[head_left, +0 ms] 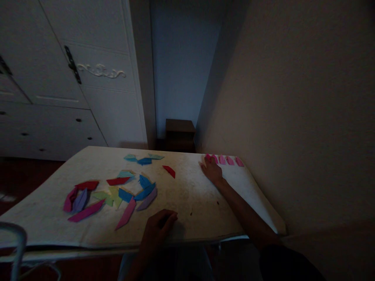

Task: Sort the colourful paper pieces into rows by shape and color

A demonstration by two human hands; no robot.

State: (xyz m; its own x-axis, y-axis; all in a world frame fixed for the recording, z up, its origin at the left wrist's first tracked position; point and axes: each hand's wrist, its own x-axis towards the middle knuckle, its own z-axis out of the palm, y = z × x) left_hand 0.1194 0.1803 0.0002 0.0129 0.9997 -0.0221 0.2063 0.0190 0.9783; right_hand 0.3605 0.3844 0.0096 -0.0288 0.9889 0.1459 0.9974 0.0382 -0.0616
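Head view: pink papers (222, 160) point away lengthwise, right hand (213, 170) over one, grip unclear.

**Right hand (213, 170) reaching to a pink row (230, 160) at the table's (187, 189) far right**

The right arm is stretching across the pale tabletop, its fingertips meeting the leftmost end of the row of pink folded papers; whether they are gripping one is too dark to tell. The left hand (158, 226) is hovering or resting by the near edge, its fingers curling toward the thumb. Folded papers in mixed colours (116, 197) are lying scattered on the left, some overlapping, while three bluish and greenish ones (144, 160) are sitting near the back edge. One red piece (169, 171) is lying apart between the scatter and the right hand. A white cabinet (113, 107) is standing behind on the left, a beige wall (281, 101) is rising on the right, and a low brown cabinet (180, 125) is standing beyond the table.
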